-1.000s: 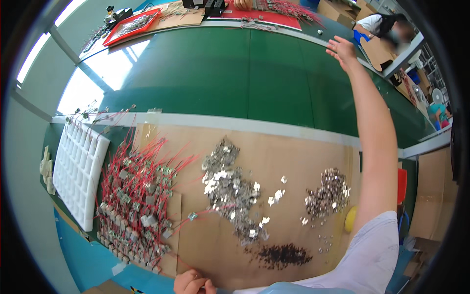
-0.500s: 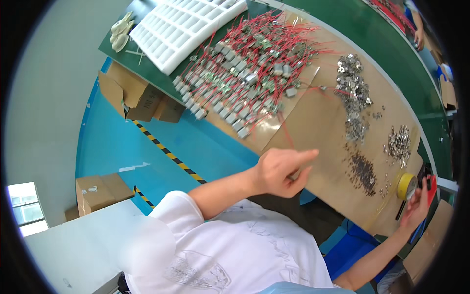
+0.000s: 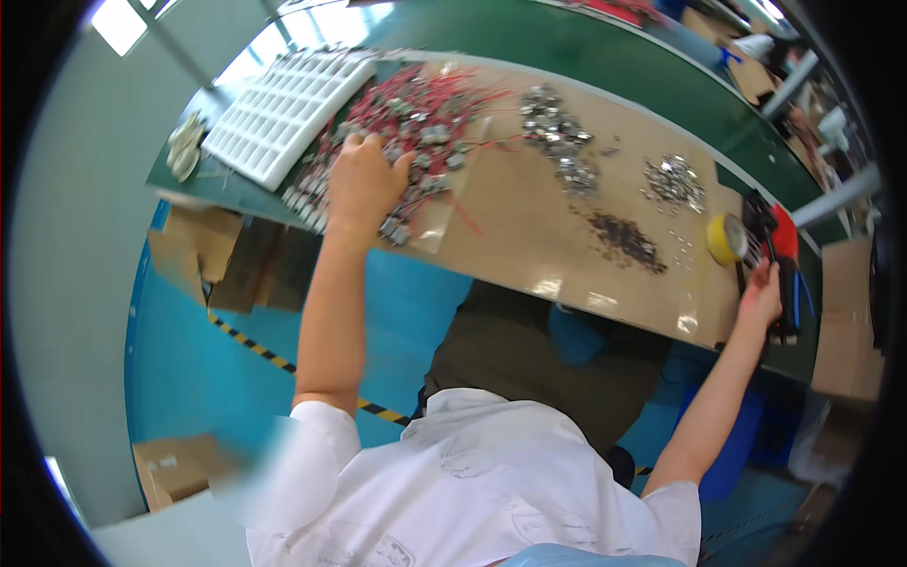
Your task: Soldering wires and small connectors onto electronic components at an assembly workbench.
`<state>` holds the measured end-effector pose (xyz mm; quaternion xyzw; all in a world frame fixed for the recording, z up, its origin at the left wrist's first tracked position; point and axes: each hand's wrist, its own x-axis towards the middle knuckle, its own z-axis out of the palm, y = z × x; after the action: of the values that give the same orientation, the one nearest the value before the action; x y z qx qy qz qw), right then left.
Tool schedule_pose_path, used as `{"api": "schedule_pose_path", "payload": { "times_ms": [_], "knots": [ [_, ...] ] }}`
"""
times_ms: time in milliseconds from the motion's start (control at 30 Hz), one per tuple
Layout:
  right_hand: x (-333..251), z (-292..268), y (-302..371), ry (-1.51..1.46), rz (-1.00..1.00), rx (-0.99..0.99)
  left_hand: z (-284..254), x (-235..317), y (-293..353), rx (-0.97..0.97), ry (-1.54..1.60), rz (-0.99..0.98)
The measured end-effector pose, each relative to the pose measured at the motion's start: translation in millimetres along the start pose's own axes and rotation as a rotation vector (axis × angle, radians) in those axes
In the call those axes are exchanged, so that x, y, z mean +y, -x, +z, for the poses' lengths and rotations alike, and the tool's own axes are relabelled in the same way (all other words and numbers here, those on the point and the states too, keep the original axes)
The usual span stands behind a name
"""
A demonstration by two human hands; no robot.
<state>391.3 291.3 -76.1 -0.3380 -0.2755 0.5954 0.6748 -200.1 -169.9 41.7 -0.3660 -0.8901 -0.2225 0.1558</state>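
Okay, frame right: the right hand (image 3: 761,295) is at a dark, blurred tool (image 3: 769,244), grip too unclear to tell. Upper left, the left hand (image 3: 367,184) curls over the red-wired component pile (image 3: 408,106), thumb apart, any pinch hidden; the white grid tray (image 3: 288,109) sits alongside, probably for easy reach.

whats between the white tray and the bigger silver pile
In the head view, a heap of red-wired parts, with the left hand over it, then brown cardboard with a red wire across it.
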Motion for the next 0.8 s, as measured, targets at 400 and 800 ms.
{"api": "schedule_pose_path", "payload": {
  "times_ms": [400,800],
  "knots": [
    [-25.1,61.1,66.0,0.443,-0.33,0.256,9.7,25.1,-21.6,-0.163,-0.247,0.172],
    [-26.1,94.5,205.7,1.201,-1.253,-0.225,7.2,31.4,-9.2,-0.152,-0.264,0.222]
  ]
}}
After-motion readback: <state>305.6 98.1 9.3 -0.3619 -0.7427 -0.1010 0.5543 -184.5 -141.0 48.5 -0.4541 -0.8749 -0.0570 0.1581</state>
